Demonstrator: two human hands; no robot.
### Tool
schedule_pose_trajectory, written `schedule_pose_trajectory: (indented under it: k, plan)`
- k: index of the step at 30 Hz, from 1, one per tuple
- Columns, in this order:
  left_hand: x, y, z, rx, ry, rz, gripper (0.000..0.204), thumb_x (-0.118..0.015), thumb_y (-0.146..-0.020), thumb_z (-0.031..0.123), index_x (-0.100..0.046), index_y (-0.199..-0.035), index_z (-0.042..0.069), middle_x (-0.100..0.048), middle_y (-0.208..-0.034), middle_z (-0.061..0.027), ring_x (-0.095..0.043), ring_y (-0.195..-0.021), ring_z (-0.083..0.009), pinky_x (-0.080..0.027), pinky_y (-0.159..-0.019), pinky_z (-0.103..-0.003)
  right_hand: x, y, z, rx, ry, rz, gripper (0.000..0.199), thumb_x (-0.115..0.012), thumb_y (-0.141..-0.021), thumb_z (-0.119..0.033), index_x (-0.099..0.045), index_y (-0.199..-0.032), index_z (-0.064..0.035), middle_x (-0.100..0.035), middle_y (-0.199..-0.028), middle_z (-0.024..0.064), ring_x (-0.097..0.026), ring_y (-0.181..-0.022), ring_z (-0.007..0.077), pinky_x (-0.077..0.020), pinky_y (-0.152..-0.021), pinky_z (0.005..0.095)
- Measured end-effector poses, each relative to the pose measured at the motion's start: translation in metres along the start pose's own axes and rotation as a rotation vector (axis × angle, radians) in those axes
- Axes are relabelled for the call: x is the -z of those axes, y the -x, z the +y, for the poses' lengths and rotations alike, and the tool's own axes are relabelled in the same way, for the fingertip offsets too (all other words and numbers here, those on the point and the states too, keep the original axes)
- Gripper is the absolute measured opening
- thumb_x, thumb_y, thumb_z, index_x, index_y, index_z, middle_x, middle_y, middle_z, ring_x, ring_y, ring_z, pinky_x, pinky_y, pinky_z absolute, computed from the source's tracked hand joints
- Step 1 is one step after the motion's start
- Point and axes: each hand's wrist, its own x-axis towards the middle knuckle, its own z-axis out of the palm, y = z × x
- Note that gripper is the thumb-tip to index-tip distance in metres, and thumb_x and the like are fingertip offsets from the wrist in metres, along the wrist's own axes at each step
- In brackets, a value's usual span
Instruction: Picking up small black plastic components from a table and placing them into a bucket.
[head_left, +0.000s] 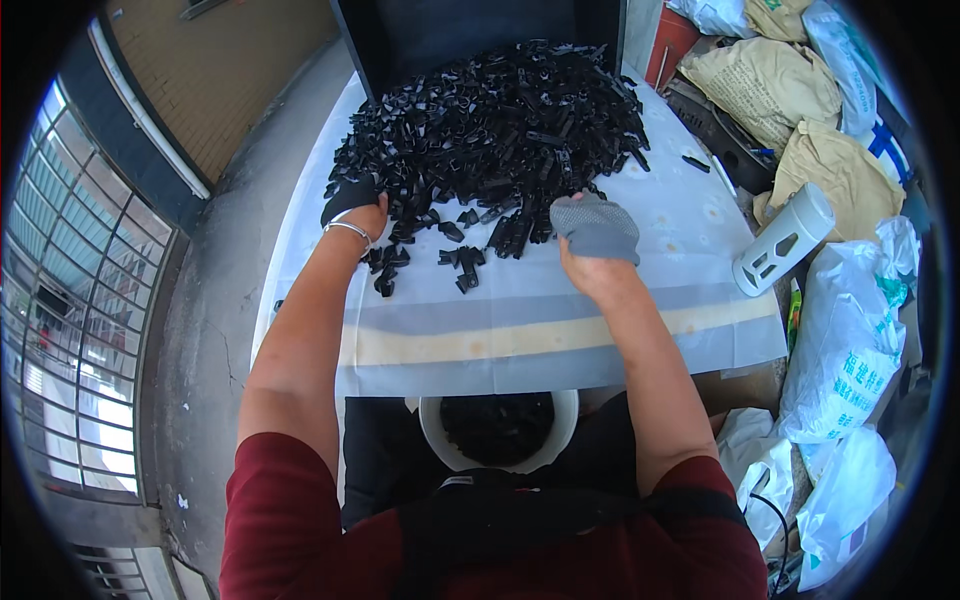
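Observation:
A large heap of small black plastic clip-like pieces [490,130] spreads over the cloth-covered table [520,310]. At the heap's near left edge is my left hand [362,212], partly covered in black fabric, with a metal bangle at the wrist. A few pieces lie just below it. My right hand [597,240], its back under a grey fabric cover, rests by the heap's near right edge. Beside it, on its left, stands a bunch of longer black pieces [515,232]. The fingers of both hands are mostly hidden, and I cannot make out anything in them.
Behind the heap stands a black open box [480,25]. A pale bucket [430,425] with black pieces inside sits below the table's front edge. On the right are a white cylinder with cut-outs [785,240], sacks [765,80] and plastic bags [845,340]. A barred window [90,300] is at left.

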Motion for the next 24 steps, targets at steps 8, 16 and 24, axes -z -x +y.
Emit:
schedule_pose_trajectory:
  k: [8, 16, 24]
  plan:
    - [-0.019, 0.011, 0.030, -0.200, 0.150, -0.115, 0.026, -0.056, -0.078, 0.024, -0.058, -0.099, 0.008, -0.059, -0.097, -0.0160, -0.056, -0.091, -0.0329, -0.045, -0.078, -0.039, -0.039, -0.038, 0.018, -0.091, 0.041, -0.113, 0.031, -0.050, -0.082, -0.030, -0.057, -0.107, -0.0132, -0.059, -0.103, 0.0122, -0.050, -0.106, 0.0266, -0.0403, -0.086, 0.0398]
    - [0.001, 0.052, 0.047, -0.489, 0.063, -0.036, 0.016, -0.052, -0.075, 0.014, -0.059, -0.088, 0.007, -0.061, -0.082, -0.0154, -0.060, -0.077, -0.0305, -0.047, -0.070, -0.038, -0.020, 0.016, -0.004, 0.058, -0.110, -0.057, 0.027, -0.049, -0.082, -0.028, -0.061, -0.099, -0.0099, -0.059, -0.100, 0.0110, -0.053, -0.100, 0.0275, -0.0411, -0.084, 0.0402]
    - [0.004, 0.049, 0.041, -0.432, 0.221, 0.138, 0.016, -0.055, -0.076, 0.016, -0.057, -0.088, 0.006, -0.061, -0.080, -0.0167, -0.059, -0.074, -0.0327, -0.047, -0.069, -0.040, -0.001, 0.055, -0.002, 0.039, -0.275, 0.307, 0.017, -0.057, -0.077, -0.018, -0.064, -0.090, -0.0084, -0.061, -0.091, 0.0109, -0.057, -0.084, 0.0297, -0.0440, -0.075, 0.0386]
